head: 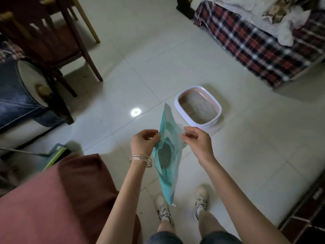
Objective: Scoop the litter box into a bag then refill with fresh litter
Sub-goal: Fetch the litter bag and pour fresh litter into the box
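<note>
Both hands, left [144,140] and right [195,140], grip the teal litter bag [168,155] upright near the litter box [198,106].

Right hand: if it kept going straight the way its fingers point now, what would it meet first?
The right hand points left and already pinches the teal litter bag. Past the bag it would likely meet the left hand gripping the other side.

Near corner of the white-rimmed, pink-walled litter box [197,104] hidden behind the upright teal plastic litter bag [168,152], green slotted scoop [56,154] left of the bag half covered by a reddish-brown cushion [58,199], plaid-covered bed [263,46] beyond the box cut by the frame edge, print on the bag too blurred to read
</note>
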A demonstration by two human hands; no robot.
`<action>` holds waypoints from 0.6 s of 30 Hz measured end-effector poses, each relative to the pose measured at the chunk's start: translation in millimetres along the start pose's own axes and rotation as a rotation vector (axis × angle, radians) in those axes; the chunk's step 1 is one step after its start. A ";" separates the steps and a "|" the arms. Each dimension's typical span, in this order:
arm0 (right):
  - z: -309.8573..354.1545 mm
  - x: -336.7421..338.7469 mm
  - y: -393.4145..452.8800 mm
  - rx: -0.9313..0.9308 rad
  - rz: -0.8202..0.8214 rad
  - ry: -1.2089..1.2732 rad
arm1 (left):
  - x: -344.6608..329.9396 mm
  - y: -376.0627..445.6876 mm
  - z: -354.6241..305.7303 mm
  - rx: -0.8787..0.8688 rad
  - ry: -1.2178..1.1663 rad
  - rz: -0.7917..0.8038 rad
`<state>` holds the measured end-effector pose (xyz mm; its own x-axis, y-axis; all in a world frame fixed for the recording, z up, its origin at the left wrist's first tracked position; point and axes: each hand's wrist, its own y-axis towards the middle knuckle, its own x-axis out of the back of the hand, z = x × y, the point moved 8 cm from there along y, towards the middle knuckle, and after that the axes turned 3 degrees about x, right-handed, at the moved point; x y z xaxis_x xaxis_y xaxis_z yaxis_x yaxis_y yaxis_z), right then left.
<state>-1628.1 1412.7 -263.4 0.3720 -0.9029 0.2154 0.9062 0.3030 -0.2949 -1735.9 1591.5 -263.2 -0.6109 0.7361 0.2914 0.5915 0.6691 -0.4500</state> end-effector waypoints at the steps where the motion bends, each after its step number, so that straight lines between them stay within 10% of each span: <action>1: -1.9 18.4 3.5 -0.003 -0.020 0.007 | -17.3 -0.7 -5.6 -0.006 0.012 0.014; 18: -40.1 264.1 84.2 -0.095 -0.125 0.004 | -284.5 -31.0 -69.8 -0.053 0.173 0.146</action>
<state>-1461.6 1187.5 -268.6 0.2569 -0.9331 0.2517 0.9221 0.1586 -0.3529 -1543.7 1368.5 -273.2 -0.4205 0.8290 0.3688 0.6963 0.5554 -0.4546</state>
